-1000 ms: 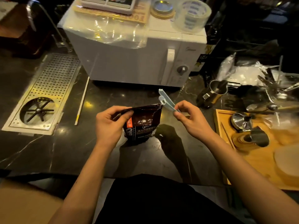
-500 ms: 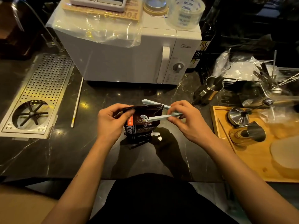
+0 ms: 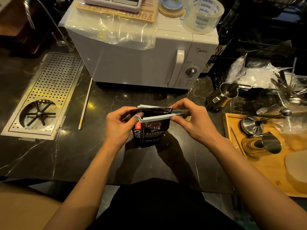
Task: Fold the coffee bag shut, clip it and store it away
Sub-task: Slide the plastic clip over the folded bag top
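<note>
A small dark coffee bag (image 3: 152, 132) stands upright on the black marble counter, its top folded over. A pale blue clip (image 3: 156, 118) straddles the folded top, one bar in front of the bag and one behind, still spread apart at the left end. My left hand (image 3: 119, 125) pinches the bag's top left corner beside the clip's free end. My right hand (image 3: 191, 120) grips the clip's hinged right end.
A white microwave (image 3: 141, 63) stands right behind the bag, with a tape roll (image 3: 203, 13) on top. A perforated metal drain tray (image 3: 41, 97) lies at left, a thin white stick (image 3: 85, 103) beside it. A steel pitcher (image 3: 222, 95) and a wooden tray (image 3: 265, 171) with steel cups sit at right.
The clip, held up open beside the bag a second ago, has swung down and slid over the folded top from the right. My left hand kept its hold on the bag.
</note>
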Demonstrator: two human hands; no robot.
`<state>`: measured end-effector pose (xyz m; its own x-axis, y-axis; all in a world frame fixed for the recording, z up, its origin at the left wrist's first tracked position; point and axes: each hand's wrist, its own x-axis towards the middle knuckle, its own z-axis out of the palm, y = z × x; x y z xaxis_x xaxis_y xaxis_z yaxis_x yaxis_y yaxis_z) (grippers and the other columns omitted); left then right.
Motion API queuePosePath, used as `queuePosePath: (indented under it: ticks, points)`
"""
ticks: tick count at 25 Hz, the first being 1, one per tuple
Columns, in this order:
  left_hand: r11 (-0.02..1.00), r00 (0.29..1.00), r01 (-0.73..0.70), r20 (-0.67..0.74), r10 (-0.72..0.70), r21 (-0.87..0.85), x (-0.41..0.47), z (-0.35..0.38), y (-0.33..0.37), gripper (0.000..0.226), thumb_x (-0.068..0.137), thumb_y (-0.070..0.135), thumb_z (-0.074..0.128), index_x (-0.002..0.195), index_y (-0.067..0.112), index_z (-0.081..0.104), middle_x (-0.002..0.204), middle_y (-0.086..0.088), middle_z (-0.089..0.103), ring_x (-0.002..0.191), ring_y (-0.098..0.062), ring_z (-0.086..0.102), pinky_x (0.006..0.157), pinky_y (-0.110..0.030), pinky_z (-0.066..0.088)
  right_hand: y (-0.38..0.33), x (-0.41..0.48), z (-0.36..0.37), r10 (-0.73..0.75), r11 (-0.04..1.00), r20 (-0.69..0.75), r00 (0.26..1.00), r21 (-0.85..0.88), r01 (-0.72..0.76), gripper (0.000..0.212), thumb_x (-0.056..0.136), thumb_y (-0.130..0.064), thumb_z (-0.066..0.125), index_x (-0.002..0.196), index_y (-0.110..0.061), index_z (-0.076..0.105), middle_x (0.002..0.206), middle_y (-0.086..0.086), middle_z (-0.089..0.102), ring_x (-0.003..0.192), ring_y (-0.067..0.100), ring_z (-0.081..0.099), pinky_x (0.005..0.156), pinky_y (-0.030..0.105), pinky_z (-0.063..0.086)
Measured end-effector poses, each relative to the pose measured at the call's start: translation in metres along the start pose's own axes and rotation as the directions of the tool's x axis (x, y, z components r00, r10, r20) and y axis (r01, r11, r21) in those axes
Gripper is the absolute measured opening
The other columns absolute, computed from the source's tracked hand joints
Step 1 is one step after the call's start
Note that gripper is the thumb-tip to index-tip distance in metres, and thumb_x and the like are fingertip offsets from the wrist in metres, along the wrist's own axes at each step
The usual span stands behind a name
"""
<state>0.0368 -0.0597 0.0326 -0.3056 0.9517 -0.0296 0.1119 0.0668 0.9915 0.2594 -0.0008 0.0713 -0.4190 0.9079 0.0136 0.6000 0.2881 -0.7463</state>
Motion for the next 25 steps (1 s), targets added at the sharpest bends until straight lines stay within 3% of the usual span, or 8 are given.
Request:
queuePosePath:
  ticks: [8, 12, 17, 25]
  points:
    - [1.000, 1.000, 0.003, -0.026, -0.003, 0.013, 0.005, -0.002, -0.008, 0.020, 0.081, 0.008, 0.074, 0.099, 0.018, 0.073, 0.101, 0.001, 0.072, 0.098, -0.011, 0.069, 0.087, -0.033, 0.058, -0.005, 0.012, -0.006, -0.009, 0.999, 0.061, 0.998, -0.053, 0.013, 0.036, 0.082, -0.017, 0.076, 0.114, -0.018, 0.061, 0.112, -0.006, 0.067, 0.108, 0.008, 0.062, 0.077, 0.012, 0.047]
    - [0.999, 0.999, 0.021, -0.039, -0.022, -0.039, 0.001, 0.001, -0.007, 0.022, 0.078, 0.009, 0.076, 0.097, 0.019, 0.072, 0.096, 0.002, 0.073, 0.093, -0.009, 0.071, 0.081, -0.029, 0.059, -0.014, 0.018, 0.001, -0.041, 0.995, 0.099, 0.994, -0.083, 0.049, 0.035, 0.082, -0.020, 0.076, 0.116, -0.018, 0.065, 0.114, -0.003, 0.070, 0.108, 0.009, 0.062, 0.079, 0.012, 0.043]
    - [0.997, 0.996, 0.050, -0.077, -0.054, -0.063, 0.000, 0.004, -0.006, 0.026, 0.078, 0.005, 0.076, 0.103, 0.008, 0.071, 0.095, 0.007, 0.073, 0.091, -0.002, 0.071, 0.077, -0.019, 0.057, -0.023, 0.023, 0.005, -0.044, 0.992, 0.141, 0.989, -0.109, 0.060, 0.038, 0.080, -0.020, 0.078, 0.116, -0.018, 0.065, 0.116, -0.002, 0.070, 0.107, 0.005, 0.060, 0.079, 0.011, 0.042]
    - [0.998, 0.996, 0.038, -0.074, -0.042, -0.047, 0.000, 0.002, -0.008, 0.024, 0.078, 0.006, 0.076, 0.100, 0.014, 0.069, 0.093, 0.010, 0.072, 0.091, 0.001, 0.069, 0.074, -0.016, 0.055, -0.029, 0.026, 0.010, -0.044, 0.995, 0.132, 0.990, -0.088, 0.056, 0.038, 0.077, -0.017, 0.080, 0.113, -0.016, 0.067, 0.111, -0.001, 0.072, 0.107, 0.010, 0.065, 0.092, 0.028, 0.053]
